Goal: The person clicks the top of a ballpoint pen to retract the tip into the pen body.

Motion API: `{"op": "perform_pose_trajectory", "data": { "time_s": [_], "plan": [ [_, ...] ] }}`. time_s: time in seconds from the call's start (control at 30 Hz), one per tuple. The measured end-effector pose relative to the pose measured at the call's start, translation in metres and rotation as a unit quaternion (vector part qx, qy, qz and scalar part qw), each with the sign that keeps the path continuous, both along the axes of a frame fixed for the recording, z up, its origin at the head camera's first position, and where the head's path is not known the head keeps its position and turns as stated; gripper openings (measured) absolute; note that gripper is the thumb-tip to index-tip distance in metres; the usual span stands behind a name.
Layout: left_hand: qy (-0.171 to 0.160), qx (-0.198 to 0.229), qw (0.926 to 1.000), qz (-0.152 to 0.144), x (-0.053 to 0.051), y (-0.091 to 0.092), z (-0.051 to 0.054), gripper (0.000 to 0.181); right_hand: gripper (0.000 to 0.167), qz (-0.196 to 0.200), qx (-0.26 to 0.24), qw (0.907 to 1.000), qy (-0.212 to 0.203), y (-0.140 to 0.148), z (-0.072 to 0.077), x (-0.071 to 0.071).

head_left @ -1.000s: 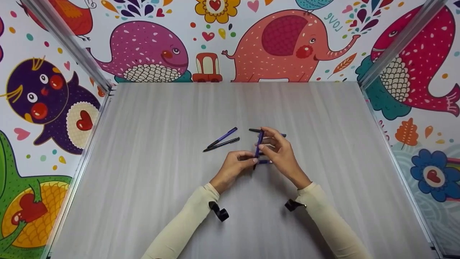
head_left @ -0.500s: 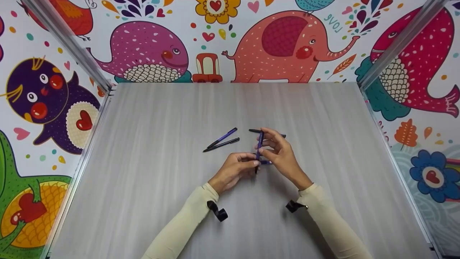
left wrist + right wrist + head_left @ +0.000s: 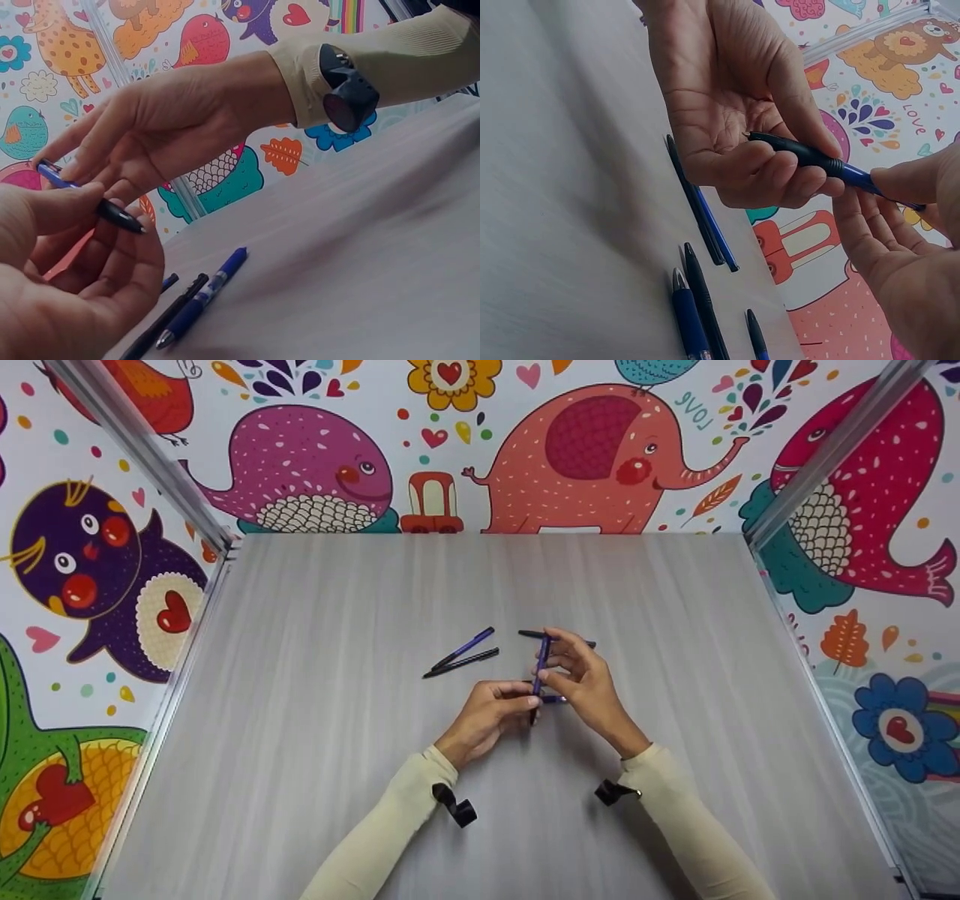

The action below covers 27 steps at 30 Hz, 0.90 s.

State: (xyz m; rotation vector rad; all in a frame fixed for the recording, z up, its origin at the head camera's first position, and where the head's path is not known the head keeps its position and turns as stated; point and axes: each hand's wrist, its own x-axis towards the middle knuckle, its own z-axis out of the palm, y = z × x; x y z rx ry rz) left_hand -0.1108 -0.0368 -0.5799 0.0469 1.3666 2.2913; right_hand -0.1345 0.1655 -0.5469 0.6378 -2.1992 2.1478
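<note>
Both hands hold one blue pen with a black grip (image 3: 541, 660) above the table. My left hand (image 3: 487, 716) pinches its black lower part between thumb and fingers, the tip pointing down toward me. My right hand (image 3: 589, 686) pinches the blue upper part, fingertips at the far end. In the right wrist view the pen's black grip (image 3: 799, 150) lies across the left fingers, its metal point showing. Beneath the hands lie a blue pen (image 3: 202, 300) and a black pen (image 3: 169, 319), partly hidden in the head view.
Left of the hands, a blue-and-black pen (image 3: 472, 640) and a black pen (image 3: 469, 661) lie in a narrow V on the grey table (image 3: 337, 607). Another dark pen (image 3: 529, 633) lies behind the right hand. Patterned walls and metal rails border the table.
The held pen and my left hand have moved slightly toward me since the earliest frame. Both hands keep hold of the pen; the pens on the table have not moved.
</note>
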Motion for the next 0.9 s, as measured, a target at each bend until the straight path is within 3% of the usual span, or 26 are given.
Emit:
{"op": "perform_pose_trajectory", "data": {
  "time_s": [0.47,0.67,0.9],
  "plan": [
    [0.0,-0.024,0.9997,0.0,-0.001,-0.005,-0.001,0.034,0.062,-0.017,0.015,0.9997,0.002,-0.003,-0.005,0.001],
    [0.029,-0.094,0.9952,0.004,-0.006,-0.008,-0.005,0.035,0.06,-0.025,0.014,0.9996,0.002,0.0,-0.009,0.0],
    [0.086,-0.179,0.98,0.011,-0.011,-0.017,-0.009,0.023,0.031,-0.087,0.022,0.9958,0.015,0.009,-0.013,-0.003]
  ]
}}
